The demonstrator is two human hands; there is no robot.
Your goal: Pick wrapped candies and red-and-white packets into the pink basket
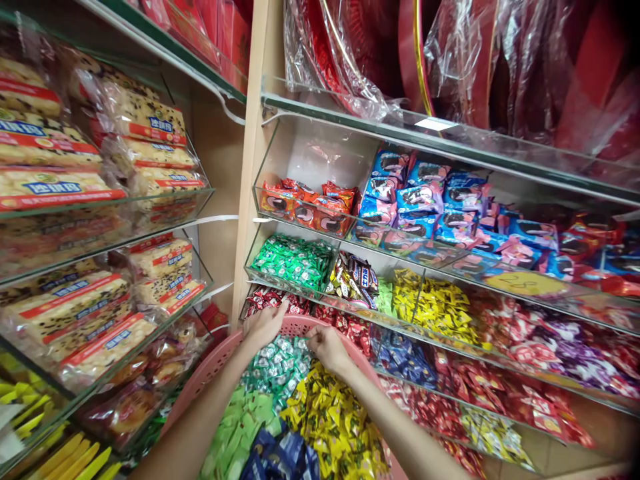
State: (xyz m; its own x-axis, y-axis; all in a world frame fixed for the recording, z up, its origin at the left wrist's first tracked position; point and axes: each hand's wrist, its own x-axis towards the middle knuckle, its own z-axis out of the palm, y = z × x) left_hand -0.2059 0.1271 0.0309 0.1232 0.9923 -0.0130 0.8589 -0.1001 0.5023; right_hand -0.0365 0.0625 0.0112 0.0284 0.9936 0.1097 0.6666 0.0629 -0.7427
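A large pink perforated basket (203, 373) is in front of me, filled with wrapped candies sorted in patches. My left hand (264, 328) is at its far left rim, below the bin of green candies; its visible fingers look stretched out, and the rest are hidden. Just inside the far rim, my right hand (327, 347) has its fingers curled above the silvery-green candies (280, 367); whatever they hold is hidden. Nearer to me lie yellow candies (333, 417), light green packets (237, 423) and dark blue packets (280, 457).
Behind the basket, glass-fronted shelves hold green candies (295, 262), chocolate bars (363, 280), yellow candies (435, 303) and blue packets (420, 197). Packaged pastry bars (60, 183) fill the left shelves. Red items in plastic (450, 60) stand above. A wooden post (250, 167) separates the shelves.
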